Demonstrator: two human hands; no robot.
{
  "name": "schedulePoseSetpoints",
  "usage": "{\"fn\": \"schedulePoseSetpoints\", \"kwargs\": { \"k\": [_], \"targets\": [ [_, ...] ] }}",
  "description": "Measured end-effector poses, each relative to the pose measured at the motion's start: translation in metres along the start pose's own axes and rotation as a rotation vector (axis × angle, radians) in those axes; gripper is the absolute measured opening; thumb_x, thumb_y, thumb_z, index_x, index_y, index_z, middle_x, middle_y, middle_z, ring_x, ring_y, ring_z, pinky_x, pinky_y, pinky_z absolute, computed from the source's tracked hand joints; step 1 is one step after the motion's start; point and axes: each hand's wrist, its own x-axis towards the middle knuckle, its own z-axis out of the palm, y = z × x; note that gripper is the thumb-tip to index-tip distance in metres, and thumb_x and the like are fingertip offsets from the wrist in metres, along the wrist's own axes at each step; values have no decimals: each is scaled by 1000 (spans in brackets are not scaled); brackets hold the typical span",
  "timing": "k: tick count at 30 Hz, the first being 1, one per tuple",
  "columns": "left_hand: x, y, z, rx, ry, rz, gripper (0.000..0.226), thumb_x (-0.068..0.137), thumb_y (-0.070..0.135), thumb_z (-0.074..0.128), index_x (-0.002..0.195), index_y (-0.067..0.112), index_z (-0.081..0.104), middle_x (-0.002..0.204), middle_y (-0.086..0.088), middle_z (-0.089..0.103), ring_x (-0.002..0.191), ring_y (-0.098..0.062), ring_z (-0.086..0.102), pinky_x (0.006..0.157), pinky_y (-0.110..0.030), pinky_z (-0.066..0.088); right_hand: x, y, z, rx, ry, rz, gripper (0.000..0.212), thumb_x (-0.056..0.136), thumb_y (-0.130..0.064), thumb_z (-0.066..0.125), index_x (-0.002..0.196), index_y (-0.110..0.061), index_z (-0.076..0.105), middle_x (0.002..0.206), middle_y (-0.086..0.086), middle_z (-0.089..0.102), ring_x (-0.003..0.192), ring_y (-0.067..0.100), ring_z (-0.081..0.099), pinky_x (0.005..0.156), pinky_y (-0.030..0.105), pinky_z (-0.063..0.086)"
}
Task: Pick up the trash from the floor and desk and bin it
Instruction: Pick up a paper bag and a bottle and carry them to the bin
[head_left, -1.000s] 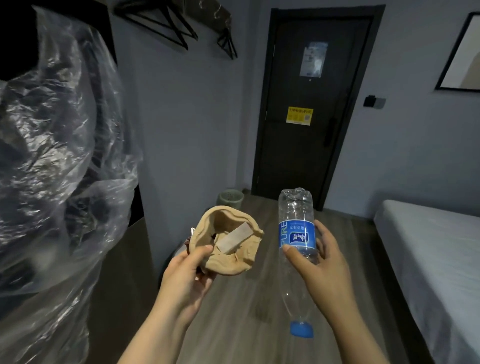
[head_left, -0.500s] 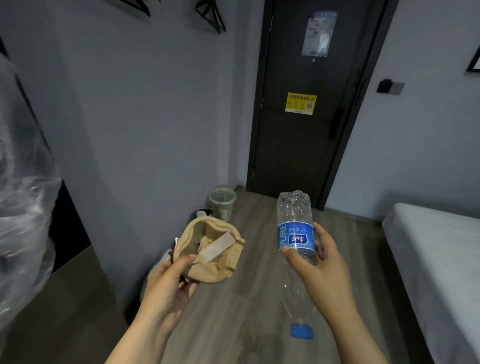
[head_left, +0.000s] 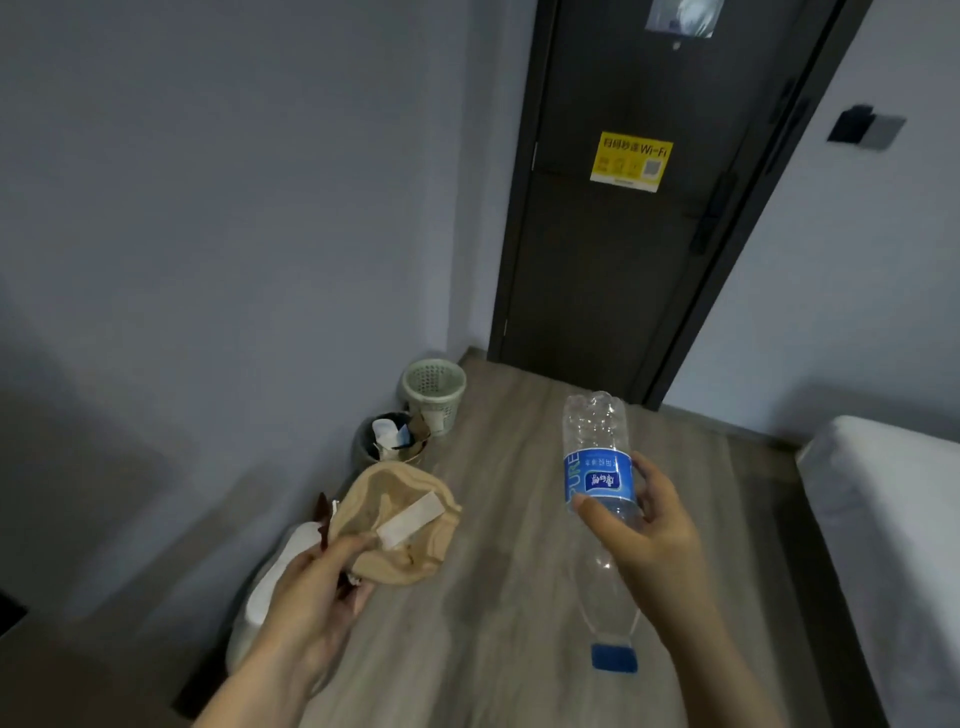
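Door: dark, closed, at the far end of the room, set in grey walls.
Floor: grey-brown wood planks, running from the door towards the camera.
Bed: white mattress along the right edge.
Right hand: wrapped round the water bottle, thumb in front just under the label, fingers curled behind.
Left hand: thumb and fingers pinch the near rim of the paper bag.
Water bottle: clear, empty plastic, held upside down above the floor, base up.
Paper bag: tan, crumpled open, a pale strip lying inside; held in the air near the dark bin.
White object: on the floor by the left wall, partly hidden by the left hand; possibly a bag.
Lattice bin: pale green, in the corner beside the door.
Dark bin: just in front of the lattice bin, stuffed with paper and cartons.
Wi-Fi sticker: yellow, on the door.
Bottle cap: blue, on the bottle's lower end.
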Motion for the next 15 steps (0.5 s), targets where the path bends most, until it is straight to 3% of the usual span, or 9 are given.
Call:
{"fn": "schedulePoseSetpoints", "kwargs": {
  "k": [3,6,9,15],
  "targets": [
    [48,2,14,-3,24,-45,16,76,-1,65,91,5,68,81,-6,73,73,-11,69,65,-28,57,51,9,11,-42,-17,23,68,79,-27,77,137,-30,42,99,-18,60,81,3,66,51,11,48],
    [101,7,36,-19,66,-43,17,78,-1,65,95,2,68,88,-10,73,85,-16,66,71,-31,51,112,21,25,-41,-39,32,63,78,-27,77,133,-32,45,98,-17,63,77,-1,67,52,11,49],
    [152,9,63,-12,115,-15,27,80,-1,65,106,-2,65,96,-13,69,88,-19,64,74,-32,51,177,32,42,-60,-118,41,70,79,-32,75,140,-31,40,103,-17,60,85,4,65,61,16,49],
    [232,13,112,-9,211,34,32,85,1,61,117,-4,61,94,-14,66,81,-19,61,64,-29,52,302,43,64,-127,-273,67,62,80,-32,75,132,-39,41,97,-22,57,77,-2,64,48,8,44]
  ]
}}
